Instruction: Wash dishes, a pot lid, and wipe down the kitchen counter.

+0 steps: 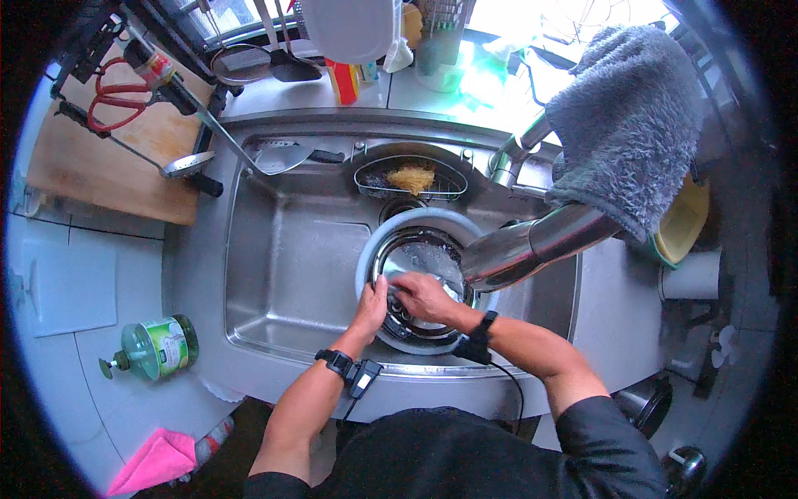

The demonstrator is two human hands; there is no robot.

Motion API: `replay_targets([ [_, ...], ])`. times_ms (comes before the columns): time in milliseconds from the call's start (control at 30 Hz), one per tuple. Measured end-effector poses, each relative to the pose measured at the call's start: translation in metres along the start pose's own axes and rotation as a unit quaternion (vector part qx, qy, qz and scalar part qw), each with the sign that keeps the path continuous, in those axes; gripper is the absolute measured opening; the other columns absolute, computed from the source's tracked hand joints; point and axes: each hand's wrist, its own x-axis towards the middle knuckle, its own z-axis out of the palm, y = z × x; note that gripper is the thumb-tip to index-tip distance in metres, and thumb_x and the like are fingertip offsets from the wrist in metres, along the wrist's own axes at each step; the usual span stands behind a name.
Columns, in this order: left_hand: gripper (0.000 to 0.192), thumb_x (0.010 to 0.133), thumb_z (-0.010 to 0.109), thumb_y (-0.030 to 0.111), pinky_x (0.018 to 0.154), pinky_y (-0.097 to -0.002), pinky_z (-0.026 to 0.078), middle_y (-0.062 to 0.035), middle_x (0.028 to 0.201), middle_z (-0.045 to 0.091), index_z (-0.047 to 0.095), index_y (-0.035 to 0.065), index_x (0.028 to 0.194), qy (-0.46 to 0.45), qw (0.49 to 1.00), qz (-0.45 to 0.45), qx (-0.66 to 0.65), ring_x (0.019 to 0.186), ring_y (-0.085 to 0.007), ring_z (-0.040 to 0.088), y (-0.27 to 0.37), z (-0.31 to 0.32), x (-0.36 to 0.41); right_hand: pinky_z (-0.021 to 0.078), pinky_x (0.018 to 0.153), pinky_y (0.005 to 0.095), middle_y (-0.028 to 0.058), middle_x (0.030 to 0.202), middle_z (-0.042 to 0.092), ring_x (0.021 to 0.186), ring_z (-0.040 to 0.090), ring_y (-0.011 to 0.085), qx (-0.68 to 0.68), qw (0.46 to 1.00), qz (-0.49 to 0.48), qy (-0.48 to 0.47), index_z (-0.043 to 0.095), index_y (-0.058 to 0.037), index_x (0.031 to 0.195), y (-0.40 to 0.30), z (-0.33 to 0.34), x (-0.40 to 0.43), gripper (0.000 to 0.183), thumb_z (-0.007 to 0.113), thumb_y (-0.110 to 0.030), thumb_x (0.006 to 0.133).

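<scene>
A pale plastic basin (366,251) stands in the right part of the stainless steel sink (293,262). Inside it lies a round, shiny steel dish or lid (414,256), with water or foam on its surface. My left hand (373,307) grips the near-left edge of the steel piece. Bent fingers of my right hand (427,297) rest against its inner surface near that edge; whether they hold something small is hidden. Just right of the basin's middle, the steel faucet (511,259) reaches over the rim.
A grey fluffy towel (629,125) drapes over the faucet. A wire rack (411,194) with a yellow scrubber (411,179) sits at the sink's back, beside a knife (287,157). Leftward are a wooden cutting board (124,168), red-handled scissors (118,100) and a green pump bottle (153,349).
</scene>
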Motion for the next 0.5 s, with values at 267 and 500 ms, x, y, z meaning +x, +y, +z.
replay_targets([
  [267,0.065,0.108,0.038,0.049,0.104,-0.0404,0.043,-0.0244,0.130,0.061,0.050,-0.0095,0.135,0.007,1.000,-0.014,-0.007,0.123,-0.0314,0.057,0.011,0.000,-0.005,0.0520,0.090,0.0458,0.0155,0.117,0.065,0.109,0.061,0.0351,-0.355,0.928,-0.105,0.051,0.067,-0.0072,0.116,0.057,-0.031,0.029,0.035,0.065,-0.010,0.081],
  [500,0.066,0.107,0.041,0.049,0.106,-0.0429,0.042,-0.0287,0.130,0.060,0.051,-0.0105,0.134,0.053,0.995,-0.024,0.077,0.124,-0.0377,0.057,0.035,0.005,-0.019,0.0533,0.091,0.0473,0.0181,0.113,0.071,0.100,0.069,0.0410,-0.011,0.984,0.157,0.078,0.072,-0.0119,0.118,0.127,-0.039,-0.028,0.039,0.067,-0.018,0.079],
])
